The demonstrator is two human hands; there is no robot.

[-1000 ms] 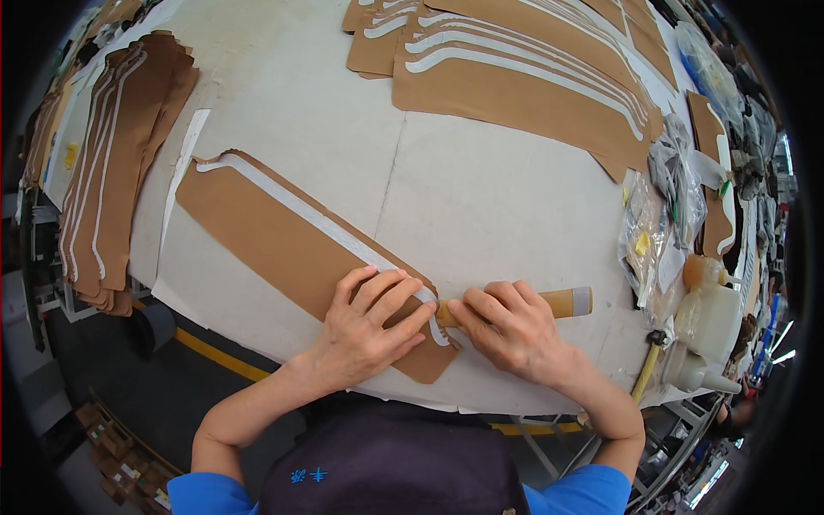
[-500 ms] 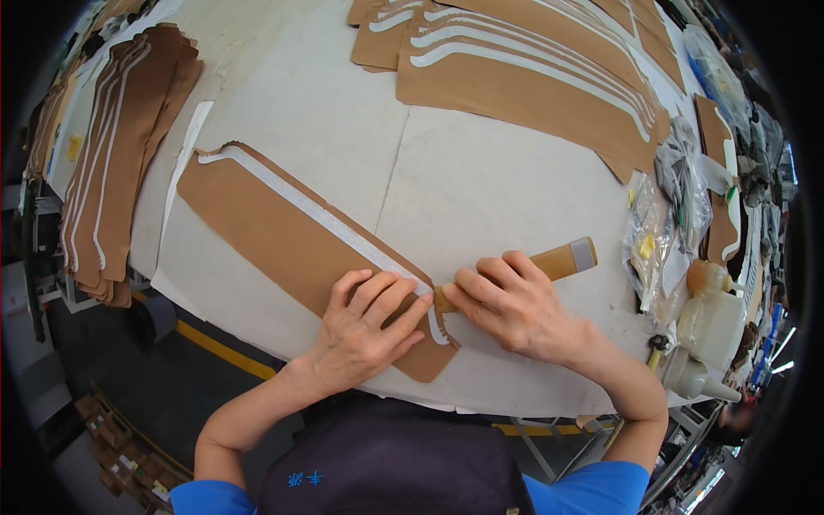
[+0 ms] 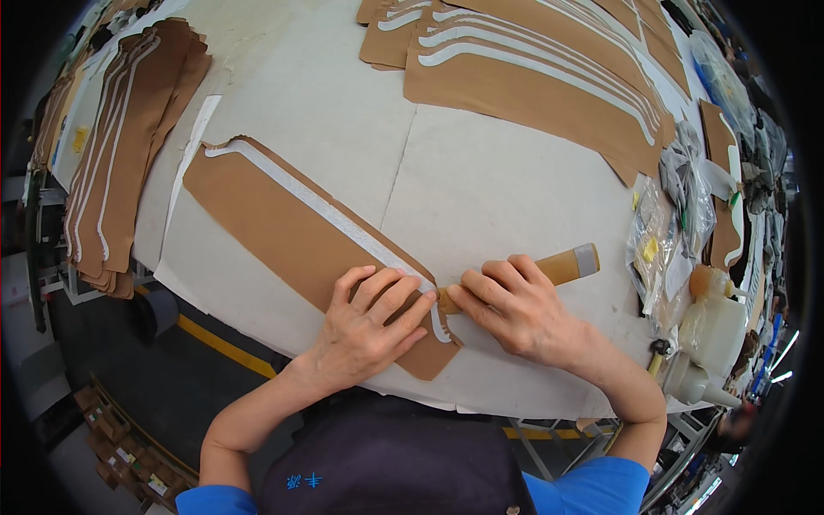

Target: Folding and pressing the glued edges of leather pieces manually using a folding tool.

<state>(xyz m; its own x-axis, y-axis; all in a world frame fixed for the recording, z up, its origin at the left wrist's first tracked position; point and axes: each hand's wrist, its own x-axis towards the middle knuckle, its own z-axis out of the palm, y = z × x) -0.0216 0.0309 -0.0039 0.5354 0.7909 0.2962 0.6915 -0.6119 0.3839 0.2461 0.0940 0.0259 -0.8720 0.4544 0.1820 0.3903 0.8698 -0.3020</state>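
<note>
A long brown leather-like panel (image 3: pixel 266 219) lies slantwise in front of me, with a white strip (image 3: pixel 322 206) along its far edge that curves at both ends. My left hand (image 3: pixel 365 322) rests on the panel's right end, fingers apart and bent, fingertips pressed on the white strip near its lower curve. A flat tan stick (image 3: pixel 562 267) with a grey band at its outer end is in my right hand (image 3: pixel 515 309). My fingers are closed round it, and its inner tip meets the panel's edge beside my left fingertips. The small notched edge below that curve shows partly.
Similar brown panels with white strips are stacked at the far right (image 3: pixel 532 94) and on the left (image 3: pixel 129 146). Clear plastic bags (image 3: pixel 657 240) lie on the pale table (image 3: pixel 343 112) at right, near a translucent squeeze bottle (image 3: pixel 712 322). The table's front edge runs just before my body.
The whole view has shifted slightly. Both hands stay at the same end of the panel, with the stick still in my right hand; no clear movement otherwise.
</note>
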